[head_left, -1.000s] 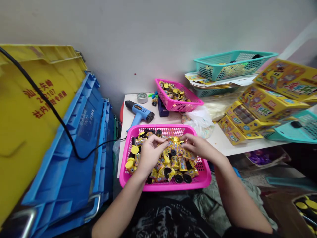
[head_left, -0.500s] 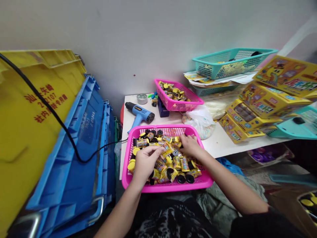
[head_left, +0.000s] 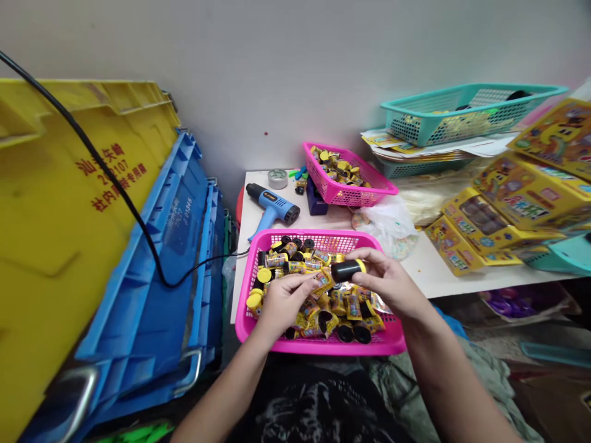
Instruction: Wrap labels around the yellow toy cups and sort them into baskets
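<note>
two bare hands in my feed. left hand [head_left: 287, 301]: thumb and fingers pinched on one yellow printed sleeve [head_left: 322, 280]. right hand [head_left: 390, 284]: fingers closed around one black canister [head_left: 345, 271], yellow at its right end, held sideways just beside the sleeve; contact i cannot tell. both items: above the front pink basket [head_left: 323, 348] of wrapped canisters [head_left: 353, 306]. behind: one blue heat gun [head_left: 276, 204].

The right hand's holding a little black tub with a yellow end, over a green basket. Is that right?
Not quite: the basket underneath is pink, not green. The head view shows the right hand holding the little black tub with a yellow end over the near pink basket.
</note>
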Motion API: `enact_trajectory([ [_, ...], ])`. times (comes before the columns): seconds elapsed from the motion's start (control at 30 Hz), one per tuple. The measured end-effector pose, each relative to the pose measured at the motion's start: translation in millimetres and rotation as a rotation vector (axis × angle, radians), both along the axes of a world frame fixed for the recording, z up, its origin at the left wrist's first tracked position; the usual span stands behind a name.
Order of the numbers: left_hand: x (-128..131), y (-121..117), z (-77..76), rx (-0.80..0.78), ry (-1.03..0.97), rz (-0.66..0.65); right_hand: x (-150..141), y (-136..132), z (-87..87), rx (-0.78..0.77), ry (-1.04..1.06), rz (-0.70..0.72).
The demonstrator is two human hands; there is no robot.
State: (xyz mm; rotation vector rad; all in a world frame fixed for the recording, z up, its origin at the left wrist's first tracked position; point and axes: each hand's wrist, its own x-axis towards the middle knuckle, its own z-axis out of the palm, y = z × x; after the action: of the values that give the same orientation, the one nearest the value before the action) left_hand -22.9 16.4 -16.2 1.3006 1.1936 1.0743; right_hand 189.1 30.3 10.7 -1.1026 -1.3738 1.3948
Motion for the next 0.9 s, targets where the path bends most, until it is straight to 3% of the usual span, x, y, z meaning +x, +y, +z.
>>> enact_trajectory([
  [0.13, 3.3, -1.9, 3.8, -0.078, -0.098, -0.055, -0.7, 1.4, -9.4, 0.036, -0.096, 0.082],
  [0.33, 9.3, -4.6, 4.0, -0.246, -0.284, -0.112, -7.3, -6.6, -12.4, 0.312, -0.359, 0.102],
  [0.4, 10.9, -5.0, 4.2, -0.253, -0.339, -0.104, -14.0, -11.7, -15.4, 0.255, -0.259, 0.106],
  [0.5, 12.4, -5.6, 5.5, -0.224, -0.400, -0.122, -25.3, -18.1, -23.9, -0.014, 0.008, 0.094],
  [0.6, 14.0, -7.4, 8.4, -0.155, -0.409, -0.153, -34.5, -22.1, -33.8, -0.216, 0.222, 0.168],
  [0.77, 17.3, -13.7, 10.2, -0.140, -0.401, -0.178, -41.0, -25.0, -46.1, -0.046, 0.247, 0.076],
  [0.9, 17.0, -19.7, 5.4, -0.218, -0.436, -0.250, -33.6, -23.5, -47.0, -0.113, 0.279, 0.113],
])
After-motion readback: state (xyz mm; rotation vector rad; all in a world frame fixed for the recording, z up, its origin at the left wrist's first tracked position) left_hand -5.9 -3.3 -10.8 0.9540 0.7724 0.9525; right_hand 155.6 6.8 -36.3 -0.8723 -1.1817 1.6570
